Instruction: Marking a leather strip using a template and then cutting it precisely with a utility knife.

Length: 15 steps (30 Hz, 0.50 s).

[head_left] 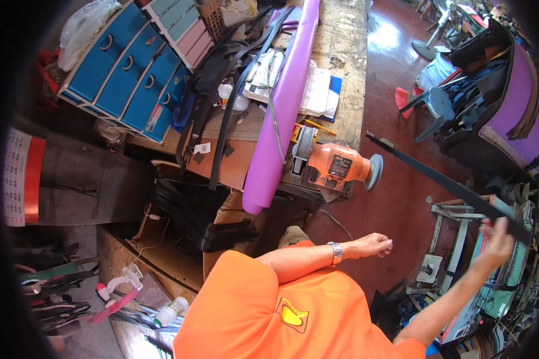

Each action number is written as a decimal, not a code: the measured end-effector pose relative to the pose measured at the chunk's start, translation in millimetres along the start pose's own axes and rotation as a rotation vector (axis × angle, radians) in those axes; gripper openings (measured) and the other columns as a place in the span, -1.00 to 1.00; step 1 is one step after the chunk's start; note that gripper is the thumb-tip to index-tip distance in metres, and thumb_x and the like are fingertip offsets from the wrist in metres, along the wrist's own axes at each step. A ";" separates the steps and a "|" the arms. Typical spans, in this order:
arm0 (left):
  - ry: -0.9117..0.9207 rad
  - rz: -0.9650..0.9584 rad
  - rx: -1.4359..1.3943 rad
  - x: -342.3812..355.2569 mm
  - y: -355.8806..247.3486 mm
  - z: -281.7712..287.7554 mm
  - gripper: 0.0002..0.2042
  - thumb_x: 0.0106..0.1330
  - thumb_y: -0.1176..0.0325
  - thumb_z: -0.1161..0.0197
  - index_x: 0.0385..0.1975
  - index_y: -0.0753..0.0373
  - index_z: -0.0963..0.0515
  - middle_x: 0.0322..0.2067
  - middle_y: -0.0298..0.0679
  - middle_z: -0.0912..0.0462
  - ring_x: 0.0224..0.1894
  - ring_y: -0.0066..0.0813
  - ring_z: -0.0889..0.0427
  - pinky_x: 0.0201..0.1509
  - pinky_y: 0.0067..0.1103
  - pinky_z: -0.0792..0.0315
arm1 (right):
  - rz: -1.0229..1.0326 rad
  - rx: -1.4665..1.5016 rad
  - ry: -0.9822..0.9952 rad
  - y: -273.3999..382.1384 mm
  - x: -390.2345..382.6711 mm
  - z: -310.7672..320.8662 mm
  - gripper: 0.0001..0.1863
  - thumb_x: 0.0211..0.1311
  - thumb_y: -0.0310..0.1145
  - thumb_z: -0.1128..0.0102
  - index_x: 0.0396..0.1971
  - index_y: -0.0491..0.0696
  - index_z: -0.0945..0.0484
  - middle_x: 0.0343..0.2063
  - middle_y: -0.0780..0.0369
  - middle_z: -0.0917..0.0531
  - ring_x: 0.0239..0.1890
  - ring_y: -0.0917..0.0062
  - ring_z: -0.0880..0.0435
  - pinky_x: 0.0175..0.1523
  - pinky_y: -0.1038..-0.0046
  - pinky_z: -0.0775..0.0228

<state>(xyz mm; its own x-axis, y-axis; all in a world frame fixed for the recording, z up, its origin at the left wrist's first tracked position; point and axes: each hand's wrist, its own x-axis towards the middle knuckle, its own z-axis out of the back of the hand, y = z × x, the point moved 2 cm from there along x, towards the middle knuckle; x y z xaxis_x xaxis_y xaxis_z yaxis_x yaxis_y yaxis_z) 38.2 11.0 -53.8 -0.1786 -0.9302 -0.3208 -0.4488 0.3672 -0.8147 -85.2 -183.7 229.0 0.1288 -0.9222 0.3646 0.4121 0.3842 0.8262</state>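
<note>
My right hand [492, 245] grips a long, flat black strip [437, 182] near its lower end; the strip slants up and leftward over the red floor. My left hand [374, 245], with a metal watch on the wrist, is held left of it, fingers curled inward with nothing visible in them. Above my left hand, an orange bench grinder [338, 167] with grey wheels sits at the end of a wooden bench [347, 60]. Beside the grinder lies a long purple roll [266, 155], with black straps [221, 155] and papers [314, 93] near it.
Blue drawer units [117, 78] stand upper left. An open cardboard box [227, 215] with black material is below the bench. At right are a dark holder [509, 90] with purple sheets, a grey-blue stool [434, 107] and a metal frame [458, 209]. A cord [335, 221] lies on the floor.
</note>
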 end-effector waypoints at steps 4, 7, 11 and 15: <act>0.035 0.227 -0.668 16.7 -19.8 -8.6 -0.43 0.47 -0.29 0.08 0.22 0.01 -0.40 0.00 -0.41 -0.64 0.05 -0.53 -0.58 0.11 -0.47 -0.33 | -0.401 -0.168 0.304 -65.7 -118.4 -78.4 -0.69 0.39 -0.23 -0.18 -0.25 -0.17 -0.74 -0.38 0.16 -0.78 -0.34 0.50 -0.75 -0.18 0.45 -0.56; -0.140 0.094 -1.051 44.1 2.9 15.6 -0.66 0.49 -0.09 -0.06 -0.23 0.02 -0.59 -0.25 -0.33 -0.68 -0.18 -0.43 -0.62 -0.03 -0.35 -0.46 | -0.197 -0.208 0.511 -107.0 -170.9 -141.0 -0.67 0.36 -0.27 -0.10 -0.03 -0.10 -0.69 -0.17 0.08 -0.77 -0.16 0.26 -0.78 -0.01 0.31 -0.57; -0.390 -0.134 -1.139 46.1 21.5 69.5 -0.84 0.51 0.27 -0.13 -0.27 0.20 -0.51 -0.32 -0.24 -0.60 -0.29 -0.32 -0.60 -0.09 -0.32 -0.56 | -0.110 -0.503 0.669 -96.1 -190.5 -172.1 -0.66 0.42 -0.09 -0.01 -0.19 -0.03 -0.65 -0.34 -0.06 -0.71 -0.24 -0.07 -0.69 -0.18 -0.01 -0.52; -0.563 -0.088 -1.281 45.0 42.0 92.0 -0.86 0.54 0.36 -0.06 -0.30 0.21 -0.50 -0.38 -0.26 -0.59 -0.33 -0.40 -0.60 -0.16 -0.41 -0.58 | 0.027 -0.501 0.648 -83.4 -193.1 -183.6 -0.69 0.39 -0.16 -0.07 -0.44 -0.07 -0.54 -0.48 -0.02 -0.68 -0.38 0.00 -0.69 -0.27 0.04 -0.53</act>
<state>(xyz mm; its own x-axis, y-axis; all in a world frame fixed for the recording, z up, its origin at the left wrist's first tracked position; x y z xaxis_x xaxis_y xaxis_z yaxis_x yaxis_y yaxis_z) 91.9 -15.6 -147.0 0.1252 -0.7137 -0.6892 -0.9714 -0.2293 0.0610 21.2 -45.7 10.9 0.5769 -0.8142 -0.0653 0.7357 0.4832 0.4745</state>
